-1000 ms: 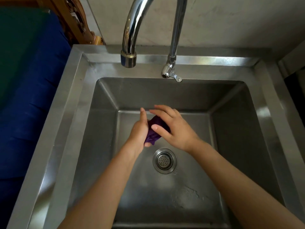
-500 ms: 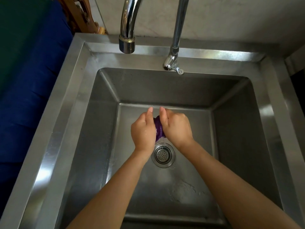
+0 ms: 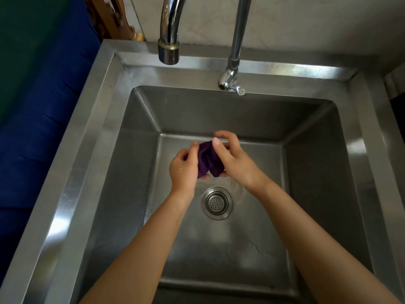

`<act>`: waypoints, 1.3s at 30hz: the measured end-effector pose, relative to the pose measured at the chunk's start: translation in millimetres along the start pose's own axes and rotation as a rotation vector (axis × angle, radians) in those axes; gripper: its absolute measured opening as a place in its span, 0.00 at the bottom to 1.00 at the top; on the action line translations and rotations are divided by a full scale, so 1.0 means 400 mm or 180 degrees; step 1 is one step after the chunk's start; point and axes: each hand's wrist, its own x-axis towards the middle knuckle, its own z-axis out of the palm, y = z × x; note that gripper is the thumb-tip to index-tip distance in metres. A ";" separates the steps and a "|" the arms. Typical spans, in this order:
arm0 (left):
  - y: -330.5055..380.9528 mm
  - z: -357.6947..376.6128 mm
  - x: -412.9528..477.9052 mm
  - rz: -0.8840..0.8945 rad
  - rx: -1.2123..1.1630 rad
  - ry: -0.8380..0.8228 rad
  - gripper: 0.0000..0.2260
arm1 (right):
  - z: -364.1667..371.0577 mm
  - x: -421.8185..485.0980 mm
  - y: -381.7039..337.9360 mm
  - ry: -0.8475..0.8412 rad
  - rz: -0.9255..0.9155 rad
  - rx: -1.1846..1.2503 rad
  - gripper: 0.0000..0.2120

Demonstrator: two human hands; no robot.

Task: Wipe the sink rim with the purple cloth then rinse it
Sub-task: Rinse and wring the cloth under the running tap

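Observation:
The purple cloth (image 3: 208, 159) is bunched into a wad between both hands, low inside the steel sink, just above the drain (image 3: 217, 203). My left hand (image 3: 184, 170) grips its left side, thumb on top. On its right side my right hand (image 3: 236, 161) holds it, with the fingers curled over the top of the wad. The sink rim (image 3: 87, 137) runs around the basin, bright and reflective. The tap spout (image 3: 168, 51) hangs over the back rim; no water stream shows from it.
The tap's upright pipe and its small valve (image 3: 230, 81) stand on the back rim. A blue and green surface (image 3: 39, 106) lies left of the sink, with carved wood (image 3: 109, 16) behind it. Water film and droplets sit on the basin floor (image 3: 247, 251).
Both hands have turned and opened slightly around the cloth, showing more of it than half a second ago. The view has shifted a little, the sink sitting lower in frame.

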 end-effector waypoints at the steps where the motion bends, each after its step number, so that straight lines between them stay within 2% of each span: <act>1: 0.010 -0.003 0.000 -0.0104 -0.0094 -0.0032 0.15 | -0.008 -0.008 0.005 -0.0026 -0.0366 -0.0223 0.17; 4: 0.048 -0.006 -0.008 -0.0474 -0.0392 -0.0332 0.14 | -0.019 -0.022 0.013 -0.0160 -0.1344 -0.1238 0.25; 7: 0.086 -0.013 -0.016 -0.0985 -0.0750 -0.0924 0.16 | -0.036 -0.013 0.003 -0.0255 -0.1899 -0.1912 0.30; 12: 0.111 -0.023 -0.025 -0.1382 -0.0704 -0.1531 0.17 | -0.059 0.025 -0.029 0.0142 -0.2757 -0.2294 0.29; 16: 0.116 -0.034 -0.021 -0.1478 -0.0437 -0.1648 0.19 | -0.044 0.033 -0.034 0.0302 -0.2968 -0.2385 0.27; 19: 0.118 -0.027 -0.035 -0.1371 -0.0247 -0.1303 0.19 | -0.033 0.025 -0.030 0.0635 -0.2852 -0.2442 0.28; 22: 0.120 0.000 -0.048 -0.1182 -0.0013 -0.0618 0.17 | -0.021 0.019 -0.027 0.0937 -0.2551 -0.2434 0.32; 25: 0.096 0.015 -0.044 -0.0582 0.0204 -0.0113 0.19 | -0.007 0.020 -0.025 0.1164 -0.2079 -0.2588 0.34; 29: 0.087 0.017 -0.042 0.0342 0.0701 0.0373 0.25 | 0.011 0.027 -0.039 0.1068 -0.1534 -0.2508 0.28; 33: 0.087 0.018 -0.038 0.0904 0.1409 0.0617 0.26 | 0.018 0.033 -0.047 0.0891 -0.1022 -0.2218 0.22; 36: 0.072 0.017 -0.029 0.1334 0.1781 0.0689 0.26 | 0.019 0.035 -0.047 0.0694 -0.0761 -0.1941 0.21; 39: 0.066 0.020 -0.017 0.1506 0.2028 0.0674 0.26 | 0.018 0.039 -0.046 0.0559 -0.0508 -0.1683 0.22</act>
